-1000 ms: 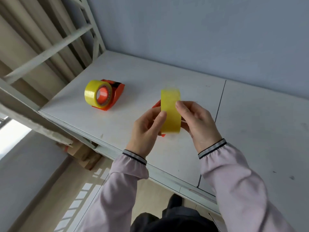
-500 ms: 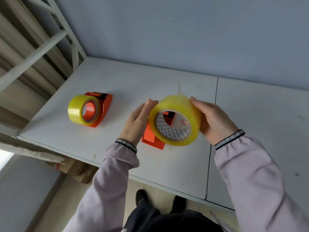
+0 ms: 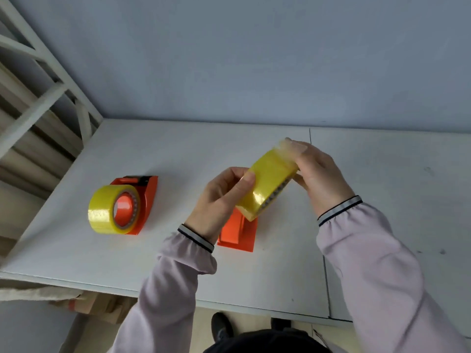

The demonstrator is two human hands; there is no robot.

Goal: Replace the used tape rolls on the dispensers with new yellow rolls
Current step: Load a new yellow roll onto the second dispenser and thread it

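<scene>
I hold a yellow tape roll (image 3: 267, 184) in the air between both hands, tilted with its outer band facing me. My left hand (image 3: 221, 200) grips its lower left side, thumb on the band. My right hand (image 3: 318, 174) holds the upper right end, where a loose clear strip of tape sticks up at the fingertips. Under the roll an orange dispenser (image 3: 237, 235) lies on the white table (image 3: 178, 149), partly hidden by my left wrist. To the left stands a second orange dispenser (image 3: 146, 197) with a yellow roll (image 3: 109, 212) mounted on it.
A grey wall rises behind the table. White metal shelf struts (image 3: 51, 80) stand at the left. A seam (image 3: 318, 225) splits the tabletop to the right of my hands. Cardboard boxes (image 3: 96, 307) lie under the table's front edge, and my shoes (image 3: 221, 324) show on the floor.
The roll has turned from showing its open core to showing its outer band, tilted. A loose tape end now shows at my right fingertips. The camera has shifted, so the table sits lower in view.
</scene>
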